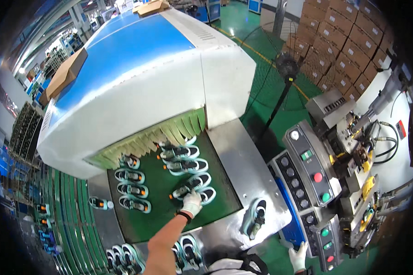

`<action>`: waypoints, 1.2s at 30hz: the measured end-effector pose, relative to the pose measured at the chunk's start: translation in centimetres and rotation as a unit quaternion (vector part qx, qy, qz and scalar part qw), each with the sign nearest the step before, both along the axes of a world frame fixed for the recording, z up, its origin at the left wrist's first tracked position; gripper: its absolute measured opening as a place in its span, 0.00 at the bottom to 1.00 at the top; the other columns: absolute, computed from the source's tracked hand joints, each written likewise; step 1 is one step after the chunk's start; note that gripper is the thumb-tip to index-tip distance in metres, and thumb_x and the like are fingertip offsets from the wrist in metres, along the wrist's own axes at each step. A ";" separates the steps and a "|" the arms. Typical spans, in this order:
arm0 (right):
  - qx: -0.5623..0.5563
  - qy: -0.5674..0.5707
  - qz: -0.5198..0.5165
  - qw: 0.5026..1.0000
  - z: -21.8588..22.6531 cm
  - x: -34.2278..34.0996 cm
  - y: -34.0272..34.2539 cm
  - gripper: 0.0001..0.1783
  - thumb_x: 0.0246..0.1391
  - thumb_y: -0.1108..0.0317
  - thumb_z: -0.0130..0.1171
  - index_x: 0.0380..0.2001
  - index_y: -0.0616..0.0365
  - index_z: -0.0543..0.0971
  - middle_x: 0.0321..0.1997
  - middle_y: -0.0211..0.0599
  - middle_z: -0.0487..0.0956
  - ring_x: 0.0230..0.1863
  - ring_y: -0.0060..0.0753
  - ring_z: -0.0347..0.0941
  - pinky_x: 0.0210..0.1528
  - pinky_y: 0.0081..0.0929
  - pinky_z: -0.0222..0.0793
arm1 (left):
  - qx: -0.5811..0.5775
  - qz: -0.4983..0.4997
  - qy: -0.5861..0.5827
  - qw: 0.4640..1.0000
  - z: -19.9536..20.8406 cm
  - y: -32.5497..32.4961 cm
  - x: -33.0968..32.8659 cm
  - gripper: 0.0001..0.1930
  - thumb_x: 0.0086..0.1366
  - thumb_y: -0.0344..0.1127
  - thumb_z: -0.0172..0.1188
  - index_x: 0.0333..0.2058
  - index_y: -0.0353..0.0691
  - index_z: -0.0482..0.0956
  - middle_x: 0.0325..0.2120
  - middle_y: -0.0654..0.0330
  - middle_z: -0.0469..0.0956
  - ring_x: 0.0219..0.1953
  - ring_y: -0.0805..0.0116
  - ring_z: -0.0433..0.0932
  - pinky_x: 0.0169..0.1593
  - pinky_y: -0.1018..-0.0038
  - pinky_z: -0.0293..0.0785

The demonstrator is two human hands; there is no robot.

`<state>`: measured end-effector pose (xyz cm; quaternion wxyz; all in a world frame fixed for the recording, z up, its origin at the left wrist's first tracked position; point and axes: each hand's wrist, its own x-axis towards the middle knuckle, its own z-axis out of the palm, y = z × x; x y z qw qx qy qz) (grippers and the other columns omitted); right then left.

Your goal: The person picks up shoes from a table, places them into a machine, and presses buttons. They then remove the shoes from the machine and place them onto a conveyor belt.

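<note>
My left hand (192,204), in a white glove, reaches over the green conveyor belt (158,220) and grips the heel end of the nearest sneaker (208,196) in the right-hand row. Just behind it lies another dark sneaker with a pale sole (199,180). My right hand (298,256), also gloved, is low at the right beside the control panel (325,236); its fingers are apart and nothing shows in them. A single sneaker (257,217) lies on the metal ledge between my hands.
A white and blue tunnel machine (137,87) with a strip curtain (160,135) spans the belt. More sneakers (132,204) line its left side; others (188,252) are near my body. Rollers (69,215) run at left, a fan (287,68) and stacked cartons (339,41) beyond.
</note>
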<state>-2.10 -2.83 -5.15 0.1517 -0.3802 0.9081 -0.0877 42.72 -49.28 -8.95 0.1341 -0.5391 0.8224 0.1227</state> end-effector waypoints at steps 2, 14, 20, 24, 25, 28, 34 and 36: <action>0.049 -0.100 -0.044 0.993 -1.4 2.5 0.3 0.50 0.46 0.58 0.69 0.66 0.75 0.58 0.71 0.64 0.58 0.74 0.56 0.52 0.73 0.40 0.50 | 0.053 0.013 -0.053 0.997 -2.2 -0.9 1.2 0.28 0.51 0.43 0.72 0.49 0.36 0.78 0.49 0.46 0.77 0.45 0.51 0.82 0.45 0.60 0.80; -0.200 -0.572 -0.169 0.778 11.6 10.1 -15.4 0.35 0.61 0.52 0.61 0.60 0.72 0.70 0.57 0.53 0.76 0.58 0.37 0.74 0.59 0.32 0.70 | 0.217 0.029 0.528 0.820 20.3 6.8 -6.1 0.38 0.53 0.55 0.68 0.54 0.30 0.76 0.43 0.46 0.82 0.47 0.56 0.81 0.53 0.65 0.75; -0.355 -0.758 -0.103 0.537 17.7 11.7 -17.3 0.48 0.47 0.44 0.72 0.64 0.61 0.67 0.59 0.36 0.76 0.57 0.36 0.75 0.62 0.35 0.69 | 0.321 -0.257 0.665 0.623 27.4 10.3 -17.0 0.29 0.59 0.33 0.67 0.59 0.34 0.71 0.58 0.53 0.73 0.60 0.65 0.71 0.64 0.67 0.65; -0.469 -0.764 -0.101 0.432 21.7 5.9 -15.0 0.53 0.36 0.50 0.80 0.64 0.58 0.67 0.60 0.35 0.76 0.56 0.36 0.75 0.59 0.37 0.72 | 0.305 -0.238 0.633 0.671 29.6 10.2 -26.8 0.31 0.60 0.32 0.65 0.62 0.34 0.69 0.59 0.52 0.72 0.59 0.62 0.73 0.63 0.66 0.66; -0.486 -0.755 -0.116 0.425 21.6 3.9 -14.2 0.52 0.37 0.52 0.80 0.64 0.58 0.67 0.59 0.35 0.77 0.56 0.36 0.75 0.58 0.37 0.73 | 0.304 -0.198 0.633 0.684 29.2 10.5 -28.5 0.28 0.61 0.28 0.62 0.61 0.33 0.69 0.59 0.52 0.71 0.59 0.62 0.73 0.62 0.66 0.69; -0.551 -0.705 -0.118 0.432 20.6 -1.7 -11.4 0.47 0.40 0.55 0.80 0.62 0.58 0.69 0.57 0.37 0.78 0.54 0.39 0.77 0.58 0.41 0.75 | 0.298 -0.154 0.610 0.718 30.0 10.7 -33.2 0.26 0.63 0.23 0.58 0.61 0.32 0.69 0.58 0.53 0.72 0.59 0.62 0.73 0.61 0.67 0.71; -0.566 -0.764 -0.115 0.287 20.0 -9.0 -7.6 0.48 0.40 0.69 0.76 0.66 0.62 0.65 0.61 0.45 0.76 0.58 0.45 0.76 0.61 0.46 0.72 | 0.162 -0.118 0.573 0.795 29.6 8.3 -41.6 0.20 0.69 0.28 0.55 0.59 0.29 0.70 0.54 0.51 0.76 0.56 0.65 0.76 0.60 0.71 0.71; -0.576 -0.763 -0.106 0.276 20.0 -10.8 -7.5 0.48 0.42 0.69 0.75 0.66 0.61 0.64 0.61 0.43 0.75 0.60 0.43 0.74 0.63 0.43 0.69 | 0.102 -0.153 0.571 0.800 31.2 6.6 -45.9 0.19 0.70 0.27 0.53 0.58 0.28 0.71 0.53 0.51 0.77 0.56 0.65 0.76 0.60 0.71 0.71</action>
